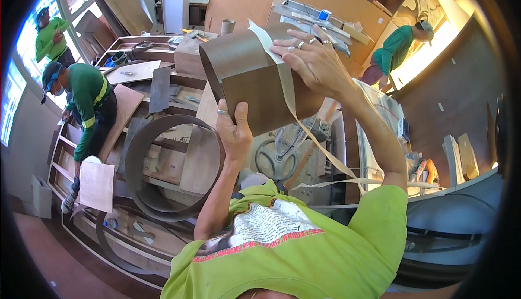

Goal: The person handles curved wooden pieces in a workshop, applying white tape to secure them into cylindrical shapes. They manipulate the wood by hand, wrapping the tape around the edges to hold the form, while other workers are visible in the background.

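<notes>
A brown sheet curled into a wide tube (255, 90) is held up in front of my chest; it looks like laminate or veneer. My left hand (235, 128) grips its lower left edge, thumb up on the outside. Across its right part my right hand (312, 60) lies with fingers spread, pressing near a pale strip (285, 82). That strip crosses over the tube and trails down past my right forearm, where its lower lengths (342, 171) twist and cross. Whether the right fingertips pinch the strip is unclear. Rings show on both hands.
Below left, a larger brown hoop (176, 217) rests on a wooden frame (187, 84) with loose boards. A floor fan (279, 155) stands below the tube. To the right is a bench (380, 114) with tools. One co-worker (89, 95) bends at left, another (399, 52) works at right.
</notes>
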{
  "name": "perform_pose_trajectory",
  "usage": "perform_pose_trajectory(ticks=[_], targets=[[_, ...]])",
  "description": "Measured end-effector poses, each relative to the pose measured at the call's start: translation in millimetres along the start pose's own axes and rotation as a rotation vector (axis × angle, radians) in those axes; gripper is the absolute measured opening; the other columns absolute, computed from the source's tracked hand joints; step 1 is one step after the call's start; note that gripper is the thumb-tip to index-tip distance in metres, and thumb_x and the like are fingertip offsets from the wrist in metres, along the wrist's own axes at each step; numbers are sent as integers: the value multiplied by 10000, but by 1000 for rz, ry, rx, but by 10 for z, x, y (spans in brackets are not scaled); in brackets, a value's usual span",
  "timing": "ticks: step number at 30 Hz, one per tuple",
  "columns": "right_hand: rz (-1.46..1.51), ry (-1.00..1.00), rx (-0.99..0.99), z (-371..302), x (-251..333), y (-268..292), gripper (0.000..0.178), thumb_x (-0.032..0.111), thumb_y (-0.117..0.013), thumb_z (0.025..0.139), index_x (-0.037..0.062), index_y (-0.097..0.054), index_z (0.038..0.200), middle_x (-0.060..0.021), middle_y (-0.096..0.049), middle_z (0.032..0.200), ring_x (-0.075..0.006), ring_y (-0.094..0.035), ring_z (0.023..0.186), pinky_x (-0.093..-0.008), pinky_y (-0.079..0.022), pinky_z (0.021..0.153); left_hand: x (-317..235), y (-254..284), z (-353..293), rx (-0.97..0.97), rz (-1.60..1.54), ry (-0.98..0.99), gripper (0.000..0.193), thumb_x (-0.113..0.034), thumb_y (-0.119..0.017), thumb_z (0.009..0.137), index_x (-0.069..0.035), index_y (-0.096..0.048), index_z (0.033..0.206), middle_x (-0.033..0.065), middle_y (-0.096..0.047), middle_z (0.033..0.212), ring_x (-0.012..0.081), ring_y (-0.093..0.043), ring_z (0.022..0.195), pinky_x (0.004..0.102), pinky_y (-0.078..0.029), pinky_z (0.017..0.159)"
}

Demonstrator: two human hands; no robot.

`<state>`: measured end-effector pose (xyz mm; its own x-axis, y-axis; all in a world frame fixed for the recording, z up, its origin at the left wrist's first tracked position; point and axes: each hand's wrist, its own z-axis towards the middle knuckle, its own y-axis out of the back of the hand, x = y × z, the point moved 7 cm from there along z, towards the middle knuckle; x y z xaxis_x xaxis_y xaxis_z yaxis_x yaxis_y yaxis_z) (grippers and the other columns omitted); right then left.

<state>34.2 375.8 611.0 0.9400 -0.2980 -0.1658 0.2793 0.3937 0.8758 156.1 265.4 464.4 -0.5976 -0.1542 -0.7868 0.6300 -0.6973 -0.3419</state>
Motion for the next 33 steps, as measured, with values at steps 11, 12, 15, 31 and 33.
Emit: perform_pose_trajectory(ticks=[11,12,15,31,33], targets=[[378,-173,406,606,-770,-731,405,323,-376,997,110,-620,1242,-160,-641,1189,-335,-610,1050,-371,-460,922,-168,118,-285,128,88,-26,295,-170,-534,986,32,-541,1202,89,-633,1040,164,-562,931,291,-448,844],[253,-106,440,647,-807,-781,407,330,-368,1000,102,-617,1227,-162,-644,1165,-332,-614,1031,-381,-465,905,-183,135,-279,103,77,-28,272,-173,-533,987,37,-545,1160,89,-631,999,159,-558,895,294,-454,810],[-126,87,532,743,-997,-895,420,352,-344,1006,77,-610,1181,-166,-654,1095,-324,-625,974,-409,-479,855,-116,142,-224,67,9,20,269,-190,-523,995,38,-538,1137,84,-614,993,149,-541,885,297,-453,795],[653,-708,-126,-981,-215,-615,295,270,-624,919,13,-626,1064,-105,-659,1002,-212,-633,960,-344,-484,855,342,124,350,-150,-45,-22,234,-200,-485,1019,0,-529,1132,66,-599,1000,136,-554,871,285,-466,788],[676,-708,-239,-981,-229,-713,292,259,-636,911,7,-623,1059,-108,-652,1007,-211,-623,966,-341,-481,868,304,142,330,-133,-1,-38,215,-192,-485,1017,0,-528,1103,54,-582,997,130,-531,878,280,-450,799]])
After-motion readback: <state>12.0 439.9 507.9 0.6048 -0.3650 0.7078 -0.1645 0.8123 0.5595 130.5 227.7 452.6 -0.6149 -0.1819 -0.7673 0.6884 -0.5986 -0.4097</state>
